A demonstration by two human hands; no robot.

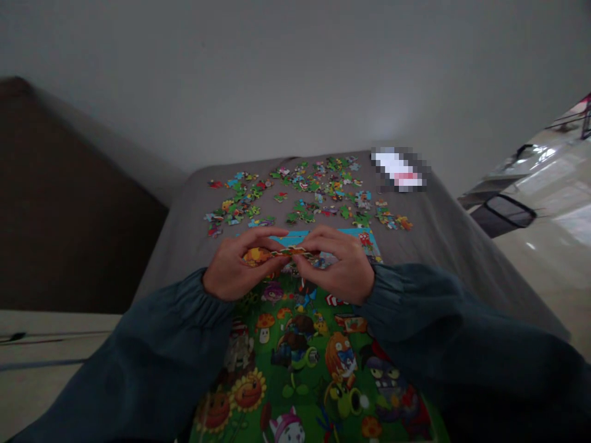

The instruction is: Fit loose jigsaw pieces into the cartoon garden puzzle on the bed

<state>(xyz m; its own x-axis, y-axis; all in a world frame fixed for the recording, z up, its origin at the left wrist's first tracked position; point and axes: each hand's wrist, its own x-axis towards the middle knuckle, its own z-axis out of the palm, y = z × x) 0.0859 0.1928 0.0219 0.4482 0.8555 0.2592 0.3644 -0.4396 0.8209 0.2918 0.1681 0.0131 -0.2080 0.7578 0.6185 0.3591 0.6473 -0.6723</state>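
Hands: left hand (231, 267) and right hand (339, 264) pinch a small joined strip of colourful cardboard puzzle pieces (290, 251) between closed fingertips, above the assembled green cartoon puzzle section (300, 363) | progress: lower part joined | left: many loose pieces (305, 194) scattered on grey table (443, 240)

Grey table (434, 240) against a white wall (295, 80)

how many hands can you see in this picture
2. The left hand and right hand meet over the puzzle picture, pinching joined puzzle pieces between them. No other hands show.
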